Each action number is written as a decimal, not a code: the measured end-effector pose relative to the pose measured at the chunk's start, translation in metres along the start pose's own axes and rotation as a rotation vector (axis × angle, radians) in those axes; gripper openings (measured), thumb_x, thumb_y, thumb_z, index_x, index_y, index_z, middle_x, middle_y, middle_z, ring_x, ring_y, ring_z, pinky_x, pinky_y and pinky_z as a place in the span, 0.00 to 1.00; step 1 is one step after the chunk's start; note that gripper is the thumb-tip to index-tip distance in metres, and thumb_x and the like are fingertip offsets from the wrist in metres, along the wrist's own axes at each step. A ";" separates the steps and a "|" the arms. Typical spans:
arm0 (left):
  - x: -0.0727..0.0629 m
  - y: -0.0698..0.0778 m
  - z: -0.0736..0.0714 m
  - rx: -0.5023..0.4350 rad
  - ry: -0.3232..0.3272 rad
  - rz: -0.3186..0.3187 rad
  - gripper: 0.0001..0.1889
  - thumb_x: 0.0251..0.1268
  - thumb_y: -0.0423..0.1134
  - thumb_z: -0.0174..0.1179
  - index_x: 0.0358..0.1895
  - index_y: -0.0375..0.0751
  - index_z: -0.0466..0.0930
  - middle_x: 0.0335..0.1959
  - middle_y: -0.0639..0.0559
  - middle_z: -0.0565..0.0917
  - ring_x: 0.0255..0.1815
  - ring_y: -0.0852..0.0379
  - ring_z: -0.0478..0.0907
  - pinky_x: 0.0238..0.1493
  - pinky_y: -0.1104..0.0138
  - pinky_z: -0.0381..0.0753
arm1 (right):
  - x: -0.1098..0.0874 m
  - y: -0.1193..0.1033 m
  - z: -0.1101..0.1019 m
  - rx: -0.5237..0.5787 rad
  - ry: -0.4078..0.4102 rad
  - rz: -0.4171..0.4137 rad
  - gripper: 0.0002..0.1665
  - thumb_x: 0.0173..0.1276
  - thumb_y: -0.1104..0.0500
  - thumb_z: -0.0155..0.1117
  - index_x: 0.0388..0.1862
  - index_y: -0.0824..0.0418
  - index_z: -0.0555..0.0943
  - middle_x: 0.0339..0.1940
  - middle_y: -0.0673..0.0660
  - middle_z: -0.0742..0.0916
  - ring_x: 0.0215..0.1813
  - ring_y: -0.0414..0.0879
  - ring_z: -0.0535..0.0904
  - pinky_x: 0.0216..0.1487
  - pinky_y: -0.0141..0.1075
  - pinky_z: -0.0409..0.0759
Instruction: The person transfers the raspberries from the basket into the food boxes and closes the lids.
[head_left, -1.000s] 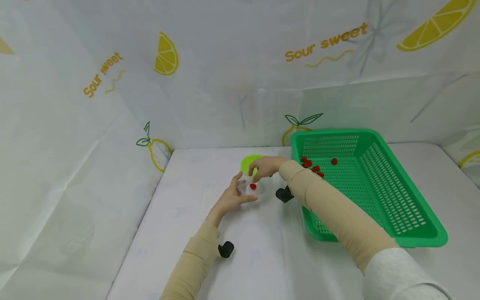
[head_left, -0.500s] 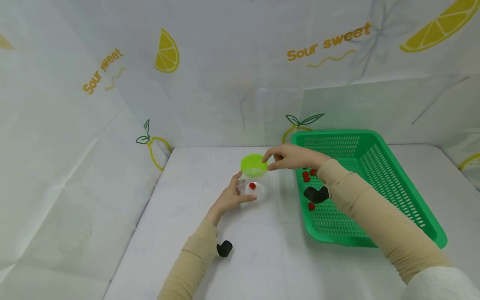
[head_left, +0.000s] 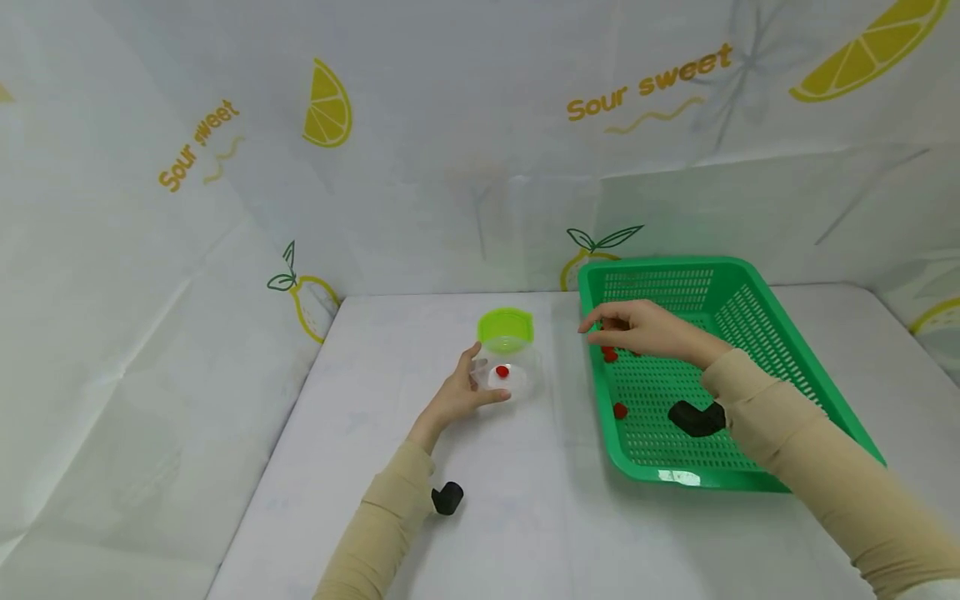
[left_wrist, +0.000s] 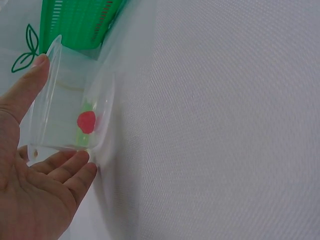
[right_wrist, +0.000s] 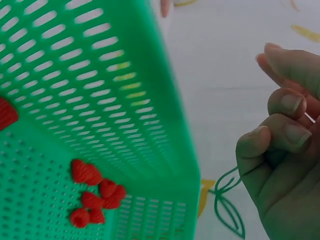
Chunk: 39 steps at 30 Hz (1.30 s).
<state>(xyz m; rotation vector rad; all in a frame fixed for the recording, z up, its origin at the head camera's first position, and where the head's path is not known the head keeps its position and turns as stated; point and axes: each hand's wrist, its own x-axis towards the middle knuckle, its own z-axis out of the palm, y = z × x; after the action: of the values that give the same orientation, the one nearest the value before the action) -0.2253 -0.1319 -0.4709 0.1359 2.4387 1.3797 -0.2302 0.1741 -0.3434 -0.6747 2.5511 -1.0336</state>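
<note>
A clear plastic container (head_left: 527,367) stands on the white table with one red raspberry (left_wrist: 86,122) inside. My left hand (head_left: 453,398) holds the container from the left. In the left wrist view, its thumb is at the rim and the other fingers lie against the opposite side. Behind the container is a yellow-green lid (head_left: 506,323). My right hand (head_left: 637,327), holding nothing, hovers over the left side of a green basket (head_left: 652,475). Its thumb and forefinger stick out, the other fingers curl. Several raspberries (right_wrist: 100,200) lie in the basket, partly hidden by this hand in the head view.
Perforated walls rise around the green basket on the right of the table. A white sheet printed with lemons hangs behind and to the left. Each wrist carries a black camera mount (head_left: 447,498).
My right hand has left the container, where it was above the raspberry, and moved right to the basket. The left hand keeps its place on the container.
</note>
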 end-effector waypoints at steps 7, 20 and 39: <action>0.000 0.000 0.000 -0.010 -0.004 0.008 0.56 0.43 0.58 0.71 0.73 0.62 0.41 0.73 0.50 0.58 0.69 0.41 0.63 0.67 0.49 0.63 | -0.017 0.022 -0.001 -0.002 0.059 0.001 0.14 0.68 0.50 0.57 0.49 0.52 0.79 0.22 0.48 0.76 0.24 0.40 0.67 0.28 0.32 0.67; -0.002 -0.001 -0.002 -0.021 -0.009 0.006 0.55 0.44 0.57 0.70 0.73 0.64 0.41 0.73 0.51 0.57 0.70 0.40 0.62 0.68 0.49 0.62 | -0.012 0.066 0.018 -0.031 -0.130 0.021 0.16 0.64 0.51 0.62 0.48 0.58 0.79 0.19 0.48 0.71 0.22 0.35 0.63 0.30 0.32 0.68; -0.003 0.001 -0.002 -0.023 -0.012 -0.011 0.55 0.43 0.58 0.71 0.72 0.67 0.41 0.74 0.49 0.55 0.70 0.42 0.62 0.68 0.50 0.62 | -0.003 0.093 0.033 -0.028 -0.335 0.072 0.15 0.58 0.56 0.67 0.43 0.59 0.81 0.16 0.46 0.71 0.21 0.36 0.63 0.26 0.29 0.64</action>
<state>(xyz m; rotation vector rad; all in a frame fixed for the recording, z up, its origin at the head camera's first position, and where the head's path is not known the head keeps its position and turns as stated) -0.2234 -0.1331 -0.4683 0.1249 2.4093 1.3973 -0.2418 0.2151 -0.4320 -0.6931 2.2840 -0.7879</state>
